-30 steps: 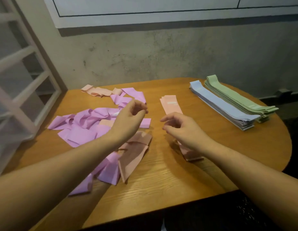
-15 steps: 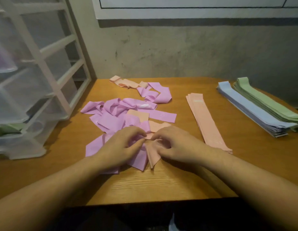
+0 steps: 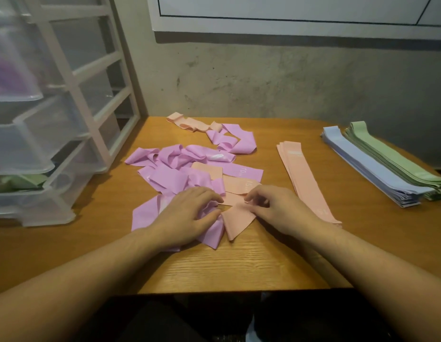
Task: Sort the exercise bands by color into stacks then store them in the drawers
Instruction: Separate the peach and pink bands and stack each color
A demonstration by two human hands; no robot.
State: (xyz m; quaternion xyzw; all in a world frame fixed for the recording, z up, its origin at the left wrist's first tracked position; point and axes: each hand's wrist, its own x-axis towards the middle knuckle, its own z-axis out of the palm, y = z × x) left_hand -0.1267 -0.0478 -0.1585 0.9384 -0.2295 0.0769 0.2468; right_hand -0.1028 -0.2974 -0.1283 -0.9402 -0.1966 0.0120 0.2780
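Note:
A loose heap of purple bands [image 3: 180, 166] mixed with a few peach bands lies at the table's middle. My left hand [image 3: 187, 215] rests on the heap's near edge, its fingers curled on a purple band. My right hand [image 3: 276, 208] pinches a crumpled peach band [image 3: 236, 220] right beside it. A neat peach stack [image 3: 305, 178] lies to the right of my right hand. Further right lie a blue stack [image 3: 370, 169] and a green stack [image 3: 397, 159]. More peach bands [image 3: 187, 123] lie at the table's far side.
A white frame with clear plastic drawers [image 3: 42, 144] stands on the left of the wooden table [image 3: 239, 267]; its bottom drawer holds green bands [image 3: 19, 181]. A grey wall runs behind the table. The table's front edge is just below my forearms.
My hands came down from above the table onto the heap's near edge. The right hand took hold of the peach band. The camera view swung left, bringing the drawers into view.

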